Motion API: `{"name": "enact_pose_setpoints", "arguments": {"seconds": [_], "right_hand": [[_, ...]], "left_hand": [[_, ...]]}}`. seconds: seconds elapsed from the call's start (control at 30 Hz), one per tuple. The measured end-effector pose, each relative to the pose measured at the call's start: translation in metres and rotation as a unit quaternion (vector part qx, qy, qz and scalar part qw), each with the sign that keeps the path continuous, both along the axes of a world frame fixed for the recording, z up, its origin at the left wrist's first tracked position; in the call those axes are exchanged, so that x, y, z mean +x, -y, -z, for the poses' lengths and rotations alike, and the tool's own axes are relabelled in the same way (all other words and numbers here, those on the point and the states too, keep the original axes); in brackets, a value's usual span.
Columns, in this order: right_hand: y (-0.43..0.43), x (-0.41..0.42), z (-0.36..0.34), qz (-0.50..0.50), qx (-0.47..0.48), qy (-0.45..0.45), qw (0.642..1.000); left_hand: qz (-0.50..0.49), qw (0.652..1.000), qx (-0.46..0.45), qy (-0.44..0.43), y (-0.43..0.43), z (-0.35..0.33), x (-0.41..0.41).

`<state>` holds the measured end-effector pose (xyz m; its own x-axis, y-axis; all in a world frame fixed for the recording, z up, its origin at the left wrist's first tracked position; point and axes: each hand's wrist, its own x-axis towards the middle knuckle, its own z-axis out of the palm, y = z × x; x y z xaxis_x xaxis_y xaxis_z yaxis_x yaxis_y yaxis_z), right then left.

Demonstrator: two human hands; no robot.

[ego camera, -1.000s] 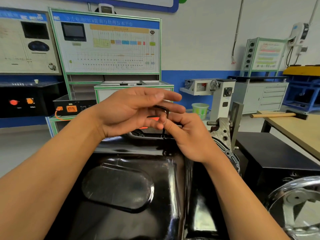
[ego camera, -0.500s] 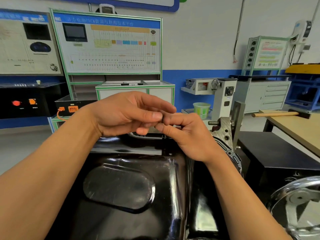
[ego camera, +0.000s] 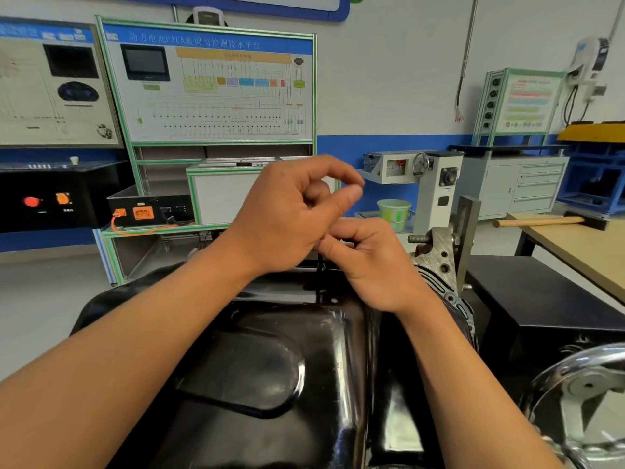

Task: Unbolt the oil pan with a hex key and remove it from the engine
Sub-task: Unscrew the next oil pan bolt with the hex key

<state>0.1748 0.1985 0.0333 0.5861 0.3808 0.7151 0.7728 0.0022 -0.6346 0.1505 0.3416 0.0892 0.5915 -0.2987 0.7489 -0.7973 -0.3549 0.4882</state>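
The glossy black oil pan (ego camera: 270,374) fills the foreground, mounted on the engine (ego camera: 439,262). Both of my hands hover over its far rim. My right hand (ego camera: 372,265) has its fingers curled and pinches a thin black hex key (ego camera: 320,265), whose shaft stands upright down to the pan's far flange. Just above and to the left, my left hand (ego camera: 291,214) is raised, with thumb and forefinger curved in a loop with nothing between them. Its heel lies against my right fingers. Whether its hidden fingers touch the key I cannot tell.
A chrome handwheel (ego camera: 585,401) sits at the lower right. A black stand top (ego camera: 527,299) and a wooden table (ego camera: 581,248) with a hammer (ego camera: 548,221) lie to the right. Training panels (ego camera: 209,86) and a green cup (ego camera: 394,213) stand behind.
My left hand has lifted off the top of the hex key and curled upward. My right hand stays low on the key at the pan's far rim.
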Motion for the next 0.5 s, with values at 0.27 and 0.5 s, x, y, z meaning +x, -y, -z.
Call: {"name": "enact_pose_setpoints", "arguments": {"seconds": [0.27,0.5], "right_hand": [[0.001,0.005,0.004,0.016,0.014,-0.035,0.999],[0.003,0.011,0.009,0.011,0.009,-0.049,0.999]], "left_hand": [[0.219,0.905,-0.118,-0.345,-0.032,-0.016,0.003],[0.308,0.872,-0.052,-0.377,-0.039,-0.014,0.009]]}}
